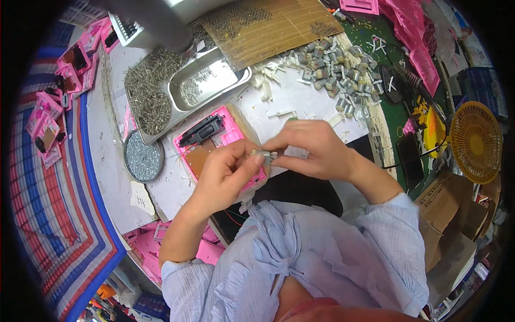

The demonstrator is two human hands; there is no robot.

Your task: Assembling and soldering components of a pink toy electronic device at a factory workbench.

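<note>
Close in front of my body, both hands meet at a small silver motor [265, 154]. My left hand [225, 172] pinches it between thumb and fingers. My right hand [316, 147] closes on its right end, where a small white plastic piece shows; the fingertips partly hide it. Just beneath and beyond my left hand lies an open pink plastic housing [234, 124], with a black part [203, 130] seated in its far side and thin wires at its edge. A heap of similar motors [335, 67] lies farther back on the right.
Screws fill a metal tray [179, 115] and a round dish [161, 161] on the left. Cardboard with screws [279, 27] lies at the back. White plastic pieces [263, 86] sit beside the motors. A yellow basket [476, 140] and cardboard box [442, 206] stand right; pink housings [51, 121] far left.
</note>
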